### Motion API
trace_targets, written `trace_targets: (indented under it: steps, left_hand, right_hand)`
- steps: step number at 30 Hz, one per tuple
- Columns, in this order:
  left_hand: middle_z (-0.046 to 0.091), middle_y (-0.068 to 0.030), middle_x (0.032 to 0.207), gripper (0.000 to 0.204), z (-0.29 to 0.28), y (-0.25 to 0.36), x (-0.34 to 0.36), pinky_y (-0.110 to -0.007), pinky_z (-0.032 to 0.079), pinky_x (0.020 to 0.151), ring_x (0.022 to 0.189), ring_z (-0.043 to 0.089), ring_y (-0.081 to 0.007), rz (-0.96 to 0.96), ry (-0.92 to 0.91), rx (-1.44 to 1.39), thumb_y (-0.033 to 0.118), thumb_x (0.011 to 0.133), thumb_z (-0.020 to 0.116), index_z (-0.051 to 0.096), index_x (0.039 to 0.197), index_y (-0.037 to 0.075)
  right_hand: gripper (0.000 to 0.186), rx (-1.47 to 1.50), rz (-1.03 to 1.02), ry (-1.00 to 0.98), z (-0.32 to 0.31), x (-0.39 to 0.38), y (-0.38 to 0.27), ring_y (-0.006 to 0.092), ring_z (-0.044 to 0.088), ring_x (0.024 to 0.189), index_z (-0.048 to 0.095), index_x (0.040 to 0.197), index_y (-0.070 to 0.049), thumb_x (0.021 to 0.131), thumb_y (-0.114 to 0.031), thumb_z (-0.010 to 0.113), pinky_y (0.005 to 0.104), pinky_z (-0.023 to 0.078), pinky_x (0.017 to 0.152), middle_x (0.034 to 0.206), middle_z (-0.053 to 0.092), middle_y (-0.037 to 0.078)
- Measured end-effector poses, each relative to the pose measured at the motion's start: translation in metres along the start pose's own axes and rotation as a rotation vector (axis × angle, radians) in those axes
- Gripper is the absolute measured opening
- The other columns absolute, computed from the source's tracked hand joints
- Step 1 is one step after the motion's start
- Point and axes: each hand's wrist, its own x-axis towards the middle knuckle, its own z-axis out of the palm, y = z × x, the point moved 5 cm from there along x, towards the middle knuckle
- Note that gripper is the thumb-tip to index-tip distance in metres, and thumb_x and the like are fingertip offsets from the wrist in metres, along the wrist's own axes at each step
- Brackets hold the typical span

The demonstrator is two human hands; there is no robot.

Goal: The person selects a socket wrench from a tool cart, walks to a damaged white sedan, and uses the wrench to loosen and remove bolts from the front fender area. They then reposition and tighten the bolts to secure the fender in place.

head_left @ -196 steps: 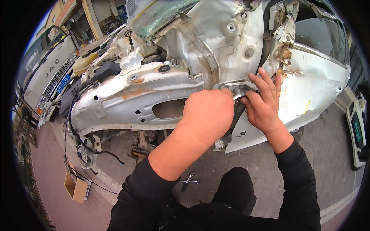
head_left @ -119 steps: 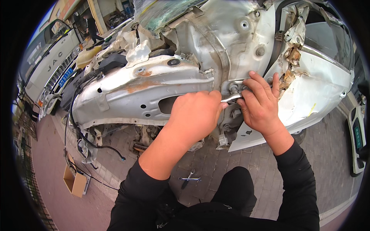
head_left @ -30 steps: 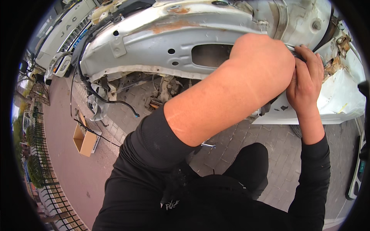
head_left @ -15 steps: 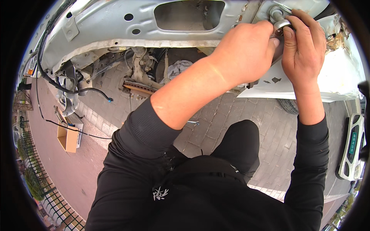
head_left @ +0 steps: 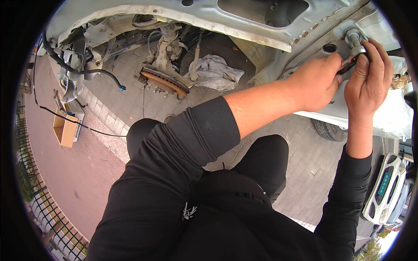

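Here both hands work at one spot on the stripped car body (head_left: 261,26), at its right end. The thing in work is a socket (head_left: 355,40), a short silver cylinder that sits on a fastener in the panel, just right of a dark oval hole (head_left: 329,48). Its long axis seems to stand out from the panel, toward the person. A dark handle (head_left: 348,66) goes from the socket down and left.

The right hand (head_left: 369,76) is the nearer one: its fingertips (head_left: 362,58) lie on the socket's lower end, thumb side closed around it. The left hand (head_left: 314,82) comes from the left, clenched around the handle just below the hole; how much of the handle it covers I cannot tell, the fingers hide it.

Left of the socket, under the body, hang a brake disc (head_left: 164,81) and a white rag (head_left: 213,71), well apart from the hands. A black cable (head_left: 93,73) droops further left, and a cardboard box (head_left: 65,128) lies on the paving. The panel's folded edge (head_left: 278,43) runs close above the left hand and could limit a swing of the handle
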Motion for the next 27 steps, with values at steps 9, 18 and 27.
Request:
trace_targets:
  steps: [9,18,27]
  left_hand:
    - [0.07,-0.0199,0.088,0.018,-0.093,0.091,-0.011,-0.05,0.058,0.069,0.08,0.072,-0.0424,0.175,0.003,0.649,0.004,0.096,0.069,0.066,0.113,0.0]
    - [0.069,-0.0313,0.131,0.057,-0.035,0.041,-0.018,-0.056,0.06,0.091,0.111,0.071,-0.0516,-0.075,-0.123,0.414,-0.002,0.099,0.06,0.048,0.155,-0.003]
    - [0.078,-0.0235,0.125,0.047,-0.119,-0.004,-0.101,-0.039,0.061,0.097,0.11,0.078,-0.0268,-0.155,0.063,-0.047,-0.001,0.102,0.058,0.06,0.148,-0.009]
  right_hand:
    - [0.021,-0.058,0.067,0.074,-0.004,0.001,0.001,0.0363,0.068,0.114,0.075,0.114,0.0,0.103,-0.018,0.073,0.0468,0.052,0.102,0.126,0.073,0.017]
    - [0.051,0.008,0.193,0.193,-0.02,0.0,-0.03,0.0375,0.068,0.108,0.068,0.133,-0.001,0.086,-0.009,0.087,0.046,0.055,0.093,0.123,0.07,0.018]
    - [0.022,1.457,1.536,0.178,0.024,0.001,-0.068,0.0118,0.062,0.063,0.06,0.119,-0.004,0.115,-0.025,0.064,0.0269,0.051,0.054,0.104,0.074,0.01]
